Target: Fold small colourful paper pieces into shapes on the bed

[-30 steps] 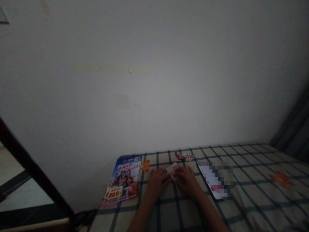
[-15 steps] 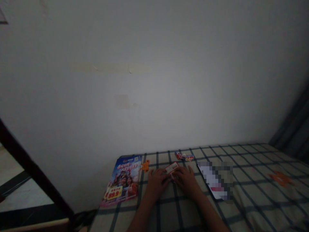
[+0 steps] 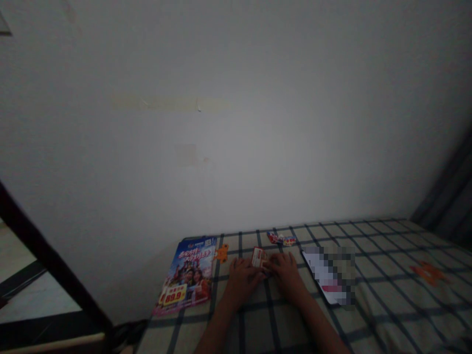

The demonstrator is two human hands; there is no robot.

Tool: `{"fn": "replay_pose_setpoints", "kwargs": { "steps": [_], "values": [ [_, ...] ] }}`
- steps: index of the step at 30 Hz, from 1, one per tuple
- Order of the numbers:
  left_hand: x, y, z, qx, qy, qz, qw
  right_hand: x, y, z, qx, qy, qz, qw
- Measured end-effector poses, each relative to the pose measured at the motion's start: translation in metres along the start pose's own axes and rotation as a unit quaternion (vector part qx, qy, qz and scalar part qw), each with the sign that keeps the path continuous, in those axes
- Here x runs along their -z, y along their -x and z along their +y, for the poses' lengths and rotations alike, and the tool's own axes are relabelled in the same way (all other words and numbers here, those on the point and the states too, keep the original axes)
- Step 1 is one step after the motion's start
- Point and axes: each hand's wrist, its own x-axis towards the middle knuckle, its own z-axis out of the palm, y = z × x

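Between my hands is a small piece of folded paper (image 3: pixel 258 256), red and white with print on it. My left hand (image 3: pixel 243 278) grips its left and lower side, fingers bent. My right hand (image 3: pixel 283 269) pinches the right edge, and its fingertips partly cover the paper. Both forearms rest low over the checked bed cover (image 3: pixel 254 329). Just beyond the right hand lies a folded, colourful paper piece (image 3: pixel 282 239).
A stack of printed flyers (image 3: pixel 191 275) lies to the left, with an orange cut-out shape (image 3: pixel 221 253) beside it. On the right are a tablet-like flat object (image 3: pixel 324 278), partly blurred out, and another orange shape (image 3: pixel 428 272). A wall (image 3: pixel 258 147) rises behind the bed.
The paper between my hands has turned from lying slanted to standing more upright, its printed face shifting slightly left. My hands have barely moved.
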Motion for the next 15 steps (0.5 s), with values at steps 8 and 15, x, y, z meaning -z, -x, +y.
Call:
{"fn": "replay_pose_setpoints", "kwargs": {
  "steps": [8, 15],
  "values": [
    [-0.0031, -0.0002, -0.0034, -0.012, -0.005, 0.003, 1.0, -0.005, -0.0007, 0.0058, -0.002, -0.011, 0.0, 1.0],
    [-0.0054, 0.0035, -0.0012, -0.013, -0.012, 0.019, 1.0, 0.0027, 0.0012, 0.0007, -0.022, -0.027, 0.063, 0.997]
  ]
}}
